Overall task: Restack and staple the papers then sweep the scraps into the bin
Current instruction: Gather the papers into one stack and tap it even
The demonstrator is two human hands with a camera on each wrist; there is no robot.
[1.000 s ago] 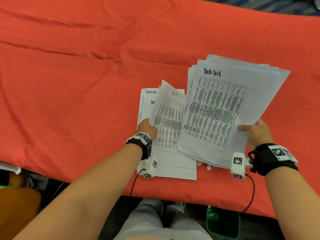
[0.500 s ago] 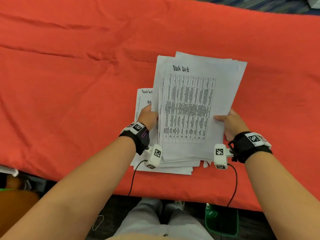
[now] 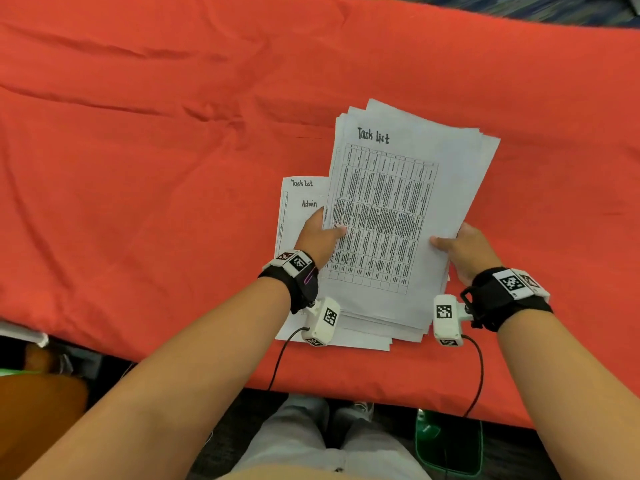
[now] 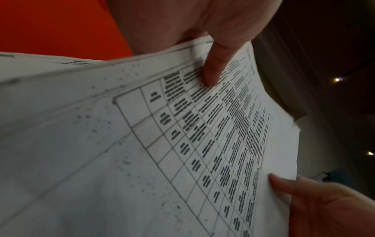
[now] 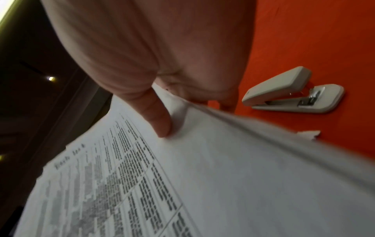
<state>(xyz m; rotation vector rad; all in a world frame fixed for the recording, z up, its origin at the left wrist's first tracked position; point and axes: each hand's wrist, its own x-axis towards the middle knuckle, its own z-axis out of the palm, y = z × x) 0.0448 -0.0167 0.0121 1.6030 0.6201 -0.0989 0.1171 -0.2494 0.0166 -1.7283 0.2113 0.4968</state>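
Both hands pinch the stack of papers (image 3: 398, 216), left hand (image 3: 317, 237) at its left edge, right hand (image 3: 467, 247) at its right, thumbs on top | long axis runs away from the person, "Task List" heading at the far end, tilted right | sheets fanned, edges uneven | stapler (image 5: 292, 91) just beyond the right hand on the red cloth (image 3: 138, 168)

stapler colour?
Light grey or off-white stapler, lying on the red cloth; seen best in the right wrist view.
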